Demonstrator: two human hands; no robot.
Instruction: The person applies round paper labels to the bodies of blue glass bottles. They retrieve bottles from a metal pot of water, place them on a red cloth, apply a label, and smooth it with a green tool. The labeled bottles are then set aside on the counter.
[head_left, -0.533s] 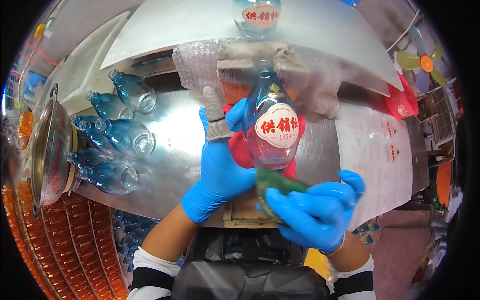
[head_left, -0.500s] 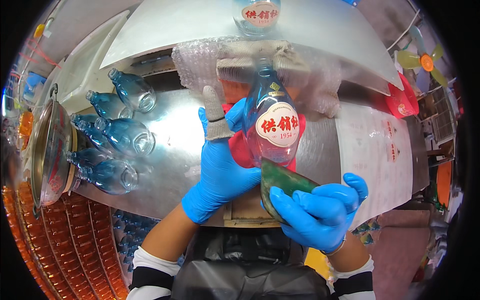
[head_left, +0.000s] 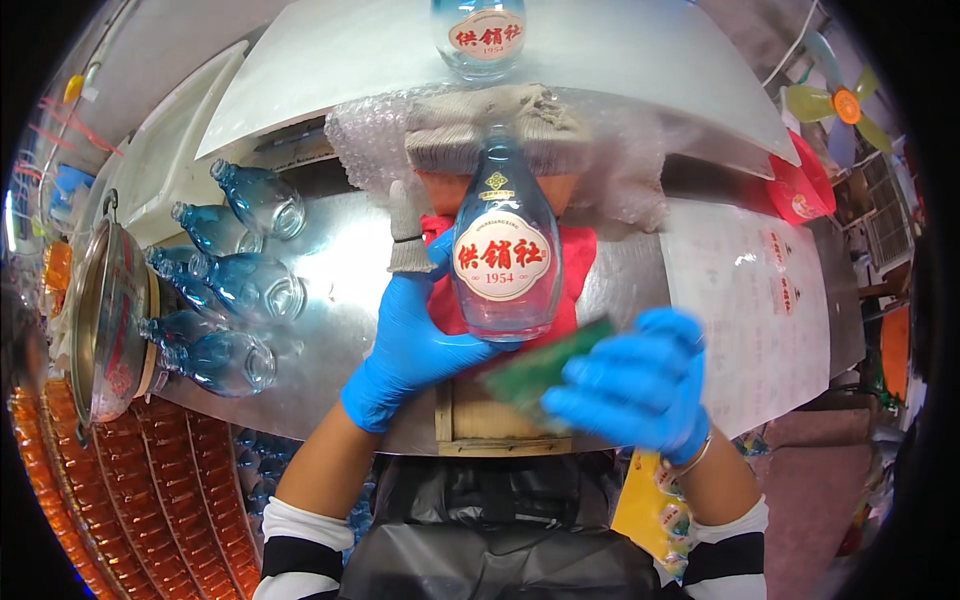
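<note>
A blue glass bottle [head_left: 505,245] with a cream label in red print rests, neck pointing away, over a red cloth [head_left: 573,265] at the middle of the bench. Beneath its base and left side, my left hand [head_left: 415,325], in a blue glove with a grey knit cover on one finger, grips it. My blue-gloved right hand [head_left: 640,385] pinches a green flat scraper [head_left: 550,365], blurred by motion, just below and right of the bottle's base. A grey padded rest [head_left: 490,120] lies under the neck.
Several blue bottles [head_left: 245,285] lie on the metal bench at the left, beside a metal basin [head_left: 100,310]. A printed sheet [head_left: 750,310] covers the right side. Another labelled bottle [head_left: 480,40] stands beyond the bubble wrap [head_left: 370,150]. A small fan [head_left: 846,104] is far right.
The scraper has pulled away from the bottle's lower end, down and right, with my right hand. The bottle and my left hand have shifted slightly left, and the bottle sits more upright.
</note>
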